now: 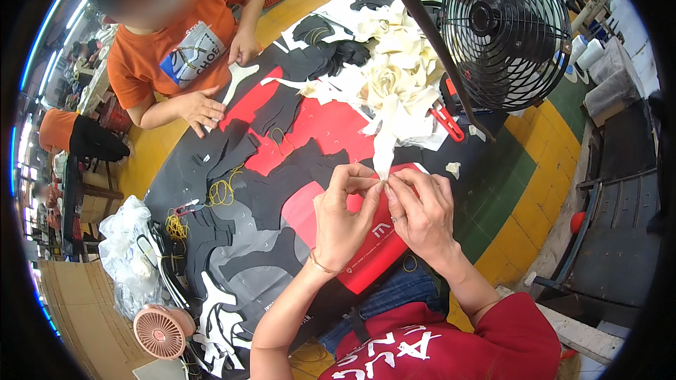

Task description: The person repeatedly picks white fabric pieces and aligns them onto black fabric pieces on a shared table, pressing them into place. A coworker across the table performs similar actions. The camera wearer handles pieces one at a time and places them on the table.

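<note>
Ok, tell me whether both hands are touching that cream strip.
Touching: the head view shows the left hand and right hand pinching the cream strip's lower end between fingertips.

I see a dark table (486, 169), black cut pieces (282, 169) and red sheets (331, 127) spread on it, a heap of cream strips (401, 70), yellow rubber bands (222, 193), red scissors (447, 123), a small pink fan (160, 331) at the near corner

Red short-sleeved shirt with white lettering across the chest, blue jeans below. Bare forearms. Thin bracelet at the wrist of the left hand (343, 222); a ring on one finger of the right hand (420, 212).
</note>
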Demonstrator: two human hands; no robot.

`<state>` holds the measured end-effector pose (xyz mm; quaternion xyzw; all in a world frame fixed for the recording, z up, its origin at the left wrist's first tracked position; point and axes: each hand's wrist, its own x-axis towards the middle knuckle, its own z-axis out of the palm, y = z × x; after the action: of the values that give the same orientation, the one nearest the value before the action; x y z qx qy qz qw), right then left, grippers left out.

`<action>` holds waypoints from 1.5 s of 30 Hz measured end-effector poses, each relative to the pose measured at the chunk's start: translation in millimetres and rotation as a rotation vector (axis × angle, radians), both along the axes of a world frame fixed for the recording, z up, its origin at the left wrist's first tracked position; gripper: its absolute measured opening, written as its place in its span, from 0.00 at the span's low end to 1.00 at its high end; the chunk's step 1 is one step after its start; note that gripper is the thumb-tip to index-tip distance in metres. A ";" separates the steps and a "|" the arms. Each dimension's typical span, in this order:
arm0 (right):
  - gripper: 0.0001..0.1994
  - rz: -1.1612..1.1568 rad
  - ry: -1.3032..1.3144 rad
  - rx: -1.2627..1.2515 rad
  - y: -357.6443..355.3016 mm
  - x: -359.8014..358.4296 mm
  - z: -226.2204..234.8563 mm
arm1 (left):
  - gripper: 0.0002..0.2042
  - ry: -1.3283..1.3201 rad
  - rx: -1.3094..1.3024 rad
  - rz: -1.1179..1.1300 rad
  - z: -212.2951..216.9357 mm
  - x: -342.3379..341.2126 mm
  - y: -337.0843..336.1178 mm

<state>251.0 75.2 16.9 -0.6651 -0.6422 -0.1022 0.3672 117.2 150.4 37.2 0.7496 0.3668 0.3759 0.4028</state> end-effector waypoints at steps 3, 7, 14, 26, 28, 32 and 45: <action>0.10 -0.021 -0.002 -0.024 -1.2 -1.1 2.1 | 0.10 0.018 0.062 0.010 -0.4 5.1 -4.4; 0.13 -0.026 -0.020 -0.078 -2.9 -1.6 2.0 | 0.11 -0.042 -0.072 0.053 -4.0 8.5 -6.1; 0.14 -0.027 -0.062 -0.104 -6.0 2.2 2.0 | 0.11 -0.117 -0.159 0.071 -11.8 11.3 -6.8; 0.11 -0.092 -0.077 -0.108 -2.5 -3.3 -6.4 | 0.11 -0.311 -0.330 0.151 -32.3 21.3 -17.2; 0.10 -0.062 -0.061 -0.135 -2.1 -0.9 -7.4 | 0.12 -0.349 -0.369 0.138 -33.8 20.0 -16.2; 0.07 0.014 0.038 -0.152 -0.4 7.4 -5.6 | 0.12 -0.342 -0.378 0.103 -31.1 12.8 -12.1; 0.15 -0.002 0.032 -0.068 -5.6 10.2 7.6 | 0.12 -0.534 -0.568 0.041 -29.4 1.2 -6.3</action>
<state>261.2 69.6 24.4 -0.6795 -0.6387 -0.0700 0.3543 118.3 144.1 7.9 0.4763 0.3535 0.4493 0.6681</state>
